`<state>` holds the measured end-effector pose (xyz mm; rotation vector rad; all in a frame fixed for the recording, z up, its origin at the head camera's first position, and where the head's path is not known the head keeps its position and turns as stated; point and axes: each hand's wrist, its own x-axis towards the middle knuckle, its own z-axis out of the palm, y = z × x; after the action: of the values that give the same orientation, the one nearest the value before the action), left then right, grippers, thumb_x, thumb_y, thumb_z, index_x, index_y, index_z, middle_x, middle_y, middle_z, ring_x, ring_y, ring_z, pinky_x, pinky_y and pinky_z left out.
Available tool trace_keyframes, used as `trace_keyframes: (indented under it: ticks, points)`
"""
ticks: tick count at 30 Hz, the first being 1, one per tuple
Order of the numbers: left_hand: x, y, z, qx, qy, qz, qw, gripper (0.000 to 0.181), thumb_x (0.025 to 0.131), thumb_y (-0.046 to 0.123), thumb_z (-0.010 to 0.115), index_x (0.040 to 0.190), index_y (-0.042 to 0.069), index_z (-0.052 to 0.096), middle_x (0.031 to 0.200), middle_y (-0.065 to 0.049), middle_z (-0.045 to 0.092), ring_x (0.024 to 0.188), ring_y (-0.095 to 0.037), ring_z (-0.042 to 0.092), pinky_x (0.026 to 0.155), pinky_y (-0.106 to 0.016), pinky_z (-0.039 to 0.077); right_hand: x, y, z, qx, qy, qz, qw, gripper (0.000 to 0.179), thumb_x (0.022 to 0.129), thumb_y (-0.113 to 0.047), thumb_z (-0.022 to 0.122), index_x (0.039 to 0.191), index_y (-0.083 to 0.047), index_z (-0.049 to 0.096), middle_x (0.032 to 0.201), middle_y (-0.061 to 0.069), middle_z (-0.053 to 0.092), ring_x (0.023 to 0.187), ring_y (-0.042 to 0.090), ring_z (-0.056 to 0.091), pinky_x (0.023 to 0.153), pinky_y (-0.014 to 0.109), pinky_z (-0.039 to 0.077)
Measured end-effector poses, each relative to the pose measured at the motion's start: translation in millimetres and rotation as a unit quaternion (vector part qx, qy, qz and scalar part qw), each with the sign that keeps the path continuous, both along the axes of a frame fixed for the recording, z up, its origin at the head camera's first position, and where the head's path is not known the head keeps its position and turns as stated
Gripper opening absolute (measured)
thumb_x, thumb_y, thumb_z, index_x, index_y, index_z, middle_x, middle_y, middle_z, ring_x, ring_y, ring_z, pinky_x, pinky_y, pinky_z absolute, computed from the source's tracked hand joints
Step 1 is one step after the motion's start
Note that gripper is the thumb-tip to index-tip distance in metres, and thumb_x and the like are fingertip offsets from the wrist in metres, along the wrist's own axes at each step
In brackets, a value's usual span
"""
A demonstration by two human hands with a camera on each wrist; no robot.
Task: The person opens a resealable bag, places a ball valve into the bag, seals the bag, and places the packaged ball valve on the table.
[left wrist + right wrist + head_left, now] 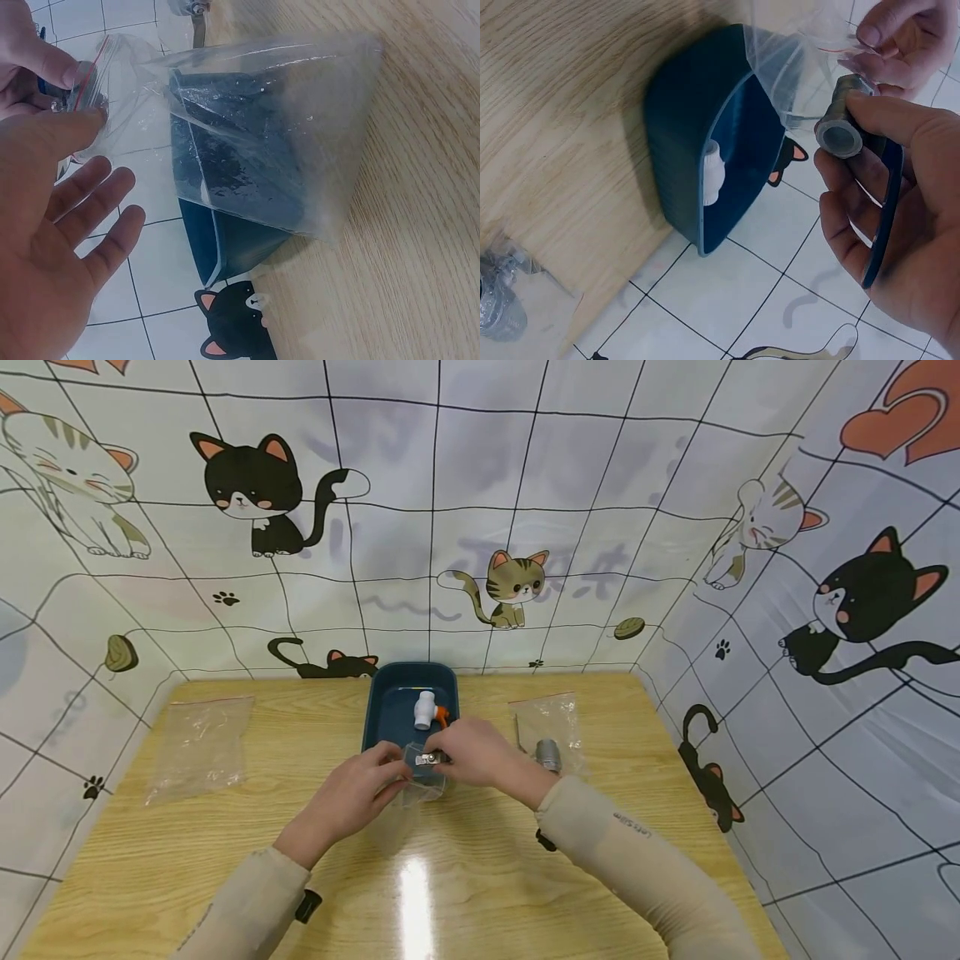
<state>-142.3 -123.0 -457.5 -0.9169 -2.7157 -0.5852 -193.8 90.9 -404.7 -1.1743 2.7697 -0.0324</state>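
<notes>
My right hand (480,753) holds a small metal ball valve (840,112) with a long blue lever (889,214), thumb on its body, one open end towards the camera. Between the thumb and finger of my left hand (60,195) is the top of a clear zip bag (277,150) with a red seal line; the other fingers are spread. The bag hangs beside the valve, overlapping the blue tray (664,150) in the wrist views. Inside that tray lies a white plastic valve (424,710) with an orange handle (442,716).
A flat clear zip bag (201,747) lies on the left of the wooden table (300,710). To the right, another clear bag (562,714) lies with a grey cylindrical fitting (548,755) by its lower edge. A cat-patterned cloth (405,543) hangs behind and at both sides.
</notes>
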Motion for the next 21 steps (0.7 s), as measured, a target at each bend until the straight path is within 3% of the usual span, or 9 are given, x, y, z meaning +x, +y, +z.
trace_keyframes:
  ticks: [5, 9, 15, 21]
  points:
    - [-0.8, -1.3, -2.1, 0.013, 0.002, -0.013, 0.9998, 0.009, 0.088, 0.019, 0.073, 0.095, 0.023, 0.071, 0.107, 0.002, 0.061, 0.078, -0.007, 0.058, 0.067, -0.025, 0.050, 2.9, -3.2, -3.6, 0.019, 0.041, 0.024, 0.9987, 0.024, 0.091, -0.031, 0.070, 0.115, -0.030, 0.071, 0.093, -0.011, 0.073, 0.078, 0.006, 0.063, 0.072, 0.026, 0.051]
    - [-1.6, -2.7, -3.4, 0.019, -0.001, -0.020, 0.9996, 0.009, 0.089, 0.019, 0.072, 0.097, 0.024, 0.071, 0.109, 0.002, 0.061, 0.082, -0.007, 0.060, 0.070, -0.026, 0.052, 6.6, -2.1, -9.8, 0.031, 0.127, 0.066, 0.9892, 0.026, 0.091, -0.031, 0.070, 0.117, -0.034, 0.070, 0.104, -0.017, 0.073, 0.096, 0.008, 0.065, 0.084, 0.029, 0.049]
    - [-1.6, -4.5, -3.0, 0.030, -0.024, -0.023, 0.9990, 0.010, 0.090, 0.018, 0.070, 0.098, 0.025, 0.071, 0.110, 0.004, 0.061, 0.087, -0.006, 0.062, 0.073, -0.027, 0.054, 6.7, 5.7, -28.5, -0.002, 0.287, 0.151, 0.9459, 0.028, 0.092, -0.024, 0.067, 0.119, -0.031, 0.069, 0.113, -0.018, 0.071, 0.106, 0.004, 0.063, 0.094, 0.025, 0.046]
    - [-1.5, -5.4, -2.2, 0.038, -0.042, -0.028, 0.9980, 0.010, 0.091, 0.018, 0.069, 0.099, 0.025, 0.070, 0.113, 0.004, 0.061, 0.093, -0.008, 0.063, 0.078, -0.029, 0.055, 1.2, 12.2, -44.0, -0.050, 0.362, 0.214, 0.9057, 0.026, 0.092, -0.020, 0.068, 0.116, -0.026, 0.070, 0.114, -0.013, 0.071, 0.106, 0.005, 0.064, 0.096, 0.024, 0.046]
